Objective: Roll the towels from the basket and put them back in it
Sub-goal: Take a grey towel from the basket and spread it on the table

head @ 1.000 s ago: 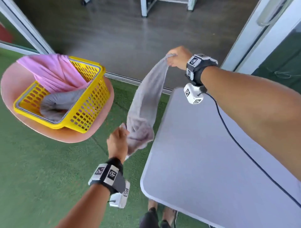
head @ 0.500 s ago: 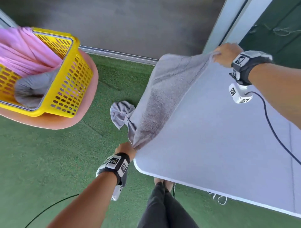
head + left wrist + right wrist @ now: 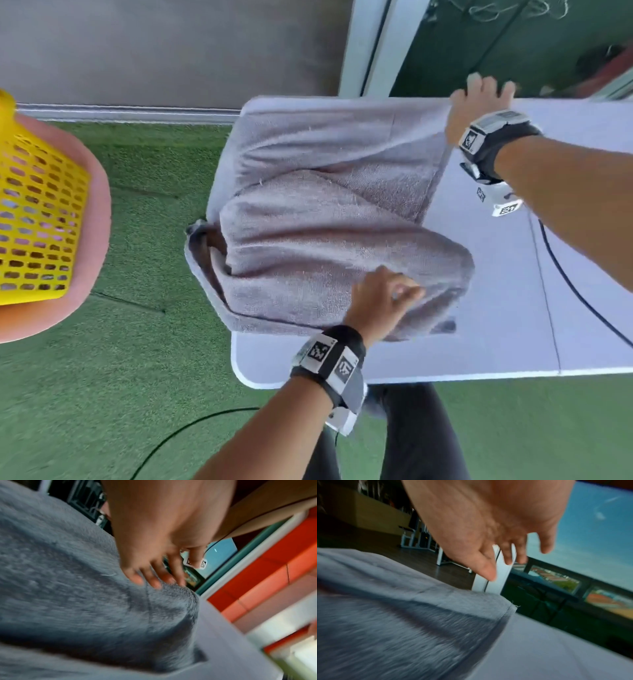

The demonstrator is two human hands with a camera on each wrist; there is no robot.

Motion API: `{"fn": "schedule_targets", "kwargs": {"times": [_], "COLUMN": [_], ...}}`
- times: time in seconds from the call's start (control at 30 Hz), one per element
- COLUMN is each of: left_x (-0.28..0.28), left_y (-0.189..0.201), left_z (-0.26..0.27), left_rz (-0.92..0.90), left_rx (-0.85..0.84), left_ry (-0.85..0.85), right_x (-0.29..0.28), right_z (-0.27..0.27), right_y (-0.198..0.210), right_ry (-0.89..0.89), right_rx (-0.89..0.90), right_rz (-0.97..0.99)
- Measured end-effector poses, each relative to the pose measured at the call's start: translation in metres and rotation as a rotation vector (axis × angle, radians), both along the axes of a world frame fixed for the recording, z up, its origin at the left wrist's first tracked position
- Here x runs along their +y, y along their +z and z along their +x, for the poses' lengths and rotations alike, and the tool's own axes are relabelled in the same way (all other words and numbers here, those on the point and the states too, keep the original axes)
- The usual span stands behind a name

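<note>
A grey towel lies crumpled on the left end of the white table, one fold flopped over itself and its left edge hanging off. My left hand rests on the towel's near part. In the left wrist view its straight fingertips touch the towel. My right hand is at the towel's far right corner, fingers spread. The right wrist view shows that hand open just above the corner of the towel, holding nothing. The yellow basket is at the left edge, its contents hidden.
The basket stands on a round pink seat left of the table, on green turf. A black cable runs over the table's right part, another over the turf. My legs are at the table's near edge. A white door frame rises behind.
The towel, held stretched between both hands, now lies on the table. My right hand has let go of its far corner. My left hand moved up onto the towel.
</note>
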State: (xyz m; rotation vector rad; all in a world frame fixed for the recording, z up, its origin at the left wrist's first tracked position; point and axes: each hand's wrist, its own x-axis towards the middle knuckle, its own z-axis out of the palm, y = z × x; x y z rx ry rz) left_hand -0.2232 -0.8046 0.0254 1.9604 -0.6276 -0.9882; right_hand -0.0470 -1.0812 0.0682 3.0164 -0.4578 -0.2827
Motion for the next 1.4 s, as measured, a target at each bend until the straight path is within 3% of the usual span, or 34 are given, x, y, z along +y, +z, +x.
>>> {"fn": "schedule_targets", "kwargs": {"times": [0.03, 0.1, 0.17, 0.23, 0.43, 0.73, 0.93, 1.2, 1.4], "left_x": [0.014, 0.042, 0.060, 0.062, 0.028, -0.138, -0.311, -0.542, -0.666], "left_y": [-0.015, -0.044, -0.066, -0.081, -0.091, -0.082, -0.077, -0.076, -0.074], "left_z": [0.007, 0.022, 0.036, 0.041, 0.017, -0.053, -0.131, -0.221, -0.264], "left_rz": [0.159, 0.441, 0.519, 0.533, 0.580, 0.528, 0.499, 0.596, 0.544], "left_rx": [-0.210, -0.444, -0.517, -0.574, -0.598, -0.513, -0.499, -0.506, -0.466], "left_ry": [0.066, 0.059, -0.101, -0.207, -0.207, -0.268, -0.301, -0.224, -0.231], "right_x": [0.010, 0.044, 0.075, 0.094, 0.073, -0.090, -0.239, -0.446, -0.545], "right_z": [-0.004, -0.006, -0.012, -0.022, -0.034, -0.098, -0.161, -0.248, -0.286], "right_y": [-0.010, -0.036, -0.065, -0.090, -0.107, -0.102, -0.091, -0.095, -0.102], "right_ry": [-0.075, 0.039, 0.135, 0.087, 0.068, 0.005, 0.101, 0.076, -0.002], "right_rx": [0.068, 0.175, 0.276, 0.345, 0.398, 0.450, 0.476, 0.486, 0.437], "right_rz": [-0.013, 0.180, 0.347, 0.404, 0.374, 0.342, 0.208, 0.239, 0.276]}}
